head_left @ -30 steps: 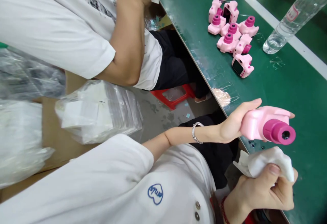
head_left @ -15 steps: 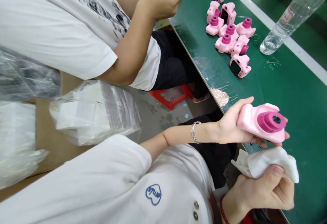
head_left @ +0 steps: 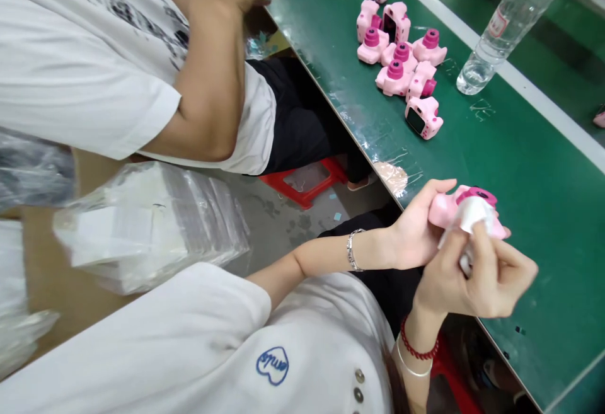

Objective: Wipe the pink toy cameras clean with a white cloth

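Note:
My left hand [head_left: 416, 231], with a silver bracelet at the wrist, holds a pink toy camera [head_left: 442, 209] over the edge of the green table. The camera's magenta lens ring faces up and away; its lower side is partly covered. My right hand [head_left: 482, 275], wearing a red braided bracelet and a white bangle, pinches a white cloth or tissue [head_left: 475, 212]. That cloth is pressed against the camera beside the lens. Farther along the table [head_left: 534, 212] stands a group of several similar pink toy cameras [head_left: 397, 74], some showing dark screens, others magenta lenses.
A clear water bottle [head_left: 501, 33] stands beyond the cameras. On my left sits a co-worker [head_left: 208, 86] in a white shirt, holding something white. Plastic-wrapped white stacks [head_left: 142, 225] lie behind us on cardboard. A red stool [head_left: 305, 184] is under the co-worker.
My right hand has moved up and left, bringing the white cloth onto the toy camera, which has tilted in my left hand. The co-worker's forearm has lifted. The view has shifted slightly.

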`<state>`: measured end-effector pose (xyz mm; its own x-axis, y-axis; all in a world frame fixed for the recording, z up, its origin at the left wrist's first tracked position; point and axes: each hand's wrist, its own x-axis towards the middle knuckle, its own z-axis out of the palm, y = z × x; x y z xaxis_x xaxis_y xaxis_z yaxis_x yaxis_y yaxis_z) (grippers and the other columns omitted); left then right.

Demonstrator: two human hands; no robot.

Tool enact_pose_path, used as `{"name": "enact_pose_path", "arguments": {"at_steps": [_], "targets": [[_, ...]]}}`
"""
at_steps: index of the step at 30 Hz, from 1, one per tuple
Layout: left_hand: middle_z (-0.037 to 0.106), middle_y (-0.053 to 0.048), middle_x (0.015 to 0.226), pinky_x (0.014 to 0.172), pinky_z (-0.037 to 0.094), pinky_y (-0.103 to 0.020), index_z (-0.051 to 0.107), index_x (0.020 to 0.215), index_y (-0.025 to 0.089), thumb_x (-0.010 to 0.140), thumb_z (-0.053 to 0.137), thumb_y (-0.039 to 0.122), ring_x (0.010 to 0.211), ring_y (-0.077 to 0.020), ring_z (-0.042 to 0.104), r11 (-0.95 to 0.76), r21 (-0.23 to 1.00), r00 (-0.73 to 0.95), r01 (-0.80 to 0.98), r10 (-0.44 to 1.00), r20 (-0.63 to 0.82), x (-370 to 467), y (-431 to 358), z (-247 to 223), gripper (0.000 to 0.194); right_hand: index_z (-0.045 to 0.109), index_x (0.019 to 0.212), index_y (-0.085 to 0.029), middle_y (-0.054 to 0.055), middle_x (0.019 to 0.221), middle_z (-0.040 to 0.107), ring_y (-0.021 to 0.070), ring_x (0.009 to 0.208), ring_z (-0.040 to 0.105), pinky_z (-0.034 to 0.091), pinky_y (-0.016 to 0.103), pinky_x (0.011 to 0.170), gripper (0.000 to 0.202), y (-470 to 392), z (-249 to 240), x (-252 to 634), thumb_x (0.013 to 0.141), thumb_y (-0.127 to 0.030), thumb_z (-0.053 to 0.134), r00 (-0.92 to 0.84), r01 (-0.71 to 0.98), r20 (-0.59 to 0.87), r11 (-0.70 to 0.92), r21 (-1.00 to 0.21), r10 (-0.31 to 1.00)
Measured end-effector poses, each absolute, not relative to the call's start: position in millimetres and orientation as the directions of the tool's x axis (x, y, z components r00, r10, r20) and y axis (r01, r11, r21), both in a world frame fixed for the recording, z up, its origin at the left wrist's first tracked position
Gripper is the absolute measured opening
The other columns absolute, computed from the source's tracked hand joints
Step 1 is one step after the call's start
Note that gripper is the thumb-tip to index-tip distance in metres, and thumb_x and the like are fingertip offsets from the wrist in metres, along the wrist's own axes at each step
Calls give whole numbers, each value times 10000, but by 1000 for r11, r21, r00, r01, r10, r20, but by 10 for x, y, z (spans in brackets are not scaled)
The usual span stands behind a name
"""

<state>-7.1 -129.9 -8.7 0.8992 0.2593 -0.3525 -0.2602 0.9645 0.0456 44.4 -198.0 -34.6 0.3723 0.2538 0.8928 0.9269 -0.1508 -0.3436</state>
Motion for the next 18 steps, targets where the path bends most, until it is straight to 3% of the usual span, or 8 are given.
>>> {"name": "enact_pose_path", "arguments": {"at_steps": [3, 8, 11, 16, 18], "targets": [[648, -55, 734, 778, 444, -295, 663, 830, 176, 935, 285, 580, 730, -181, 578, 952, -20, 885, -306, 277, -374, -104, -1295, -87, 564, 785, 854, -157, 19, 707, 545, 135, 601, 531, 369, 285, 521, 60, -1949, -401, 678, 800, -175, 765, 480, 870, 857, -230, -437, 186], [668, -93, 861, 823, 444, -308, 671, 927, 142, 899, 244, 766, 831, -201, 591, 970, -86, 930, -227, 190, -315, -127, -1309, -134, 757, 776, 770, -131, -1, 666, 539, 108, 582, 504, 333, 260, 528, 108, -2011, -407, 863, 815, -230, 782, 620, 784, 753, -130, -607, 222], [660, -59, 803, 804, 440, -295, 669, 893, 180, 920, 222, 759, 783, -187, 578, 961, -63, 913, -269, 233, -335, -104, -1315, -105, 732, 778, 797, -144, 1, 686, 539, 108, 598, 506, 332, 255, 526, 62, -2023, -337, 721, 822, -199, 769, 594, 803, 772, -108, -586, 227], [648, -57, 726, 746, 457, -293, 645, 794, 169, 972, 245, 665, 743, -185, 589, 967, 3, 888, -255, 235, -395, -83, -1309, -99, 662, 767, 893, -181, -9, 716, 584, 84, 593, 539, 392, 232, 547, 61, -1988, -257, 406, 845, -145, 758, 349, 922, 826, -3, -388, 443], [606, -40, 654, 705, 453, -287, 598, 713, 183, 973, 286, 642, 675, -173, 567, 960, 134, 881, -247, 280, -381, -80, -1314, -130, 613, 763, 867, -174, -19, 674, 560, 69, 547, 498, 385, 226, 532, 46, -1963, -265, 387, 845, -134, 761, 296, 933, 842, 51, -356, 451]]}}
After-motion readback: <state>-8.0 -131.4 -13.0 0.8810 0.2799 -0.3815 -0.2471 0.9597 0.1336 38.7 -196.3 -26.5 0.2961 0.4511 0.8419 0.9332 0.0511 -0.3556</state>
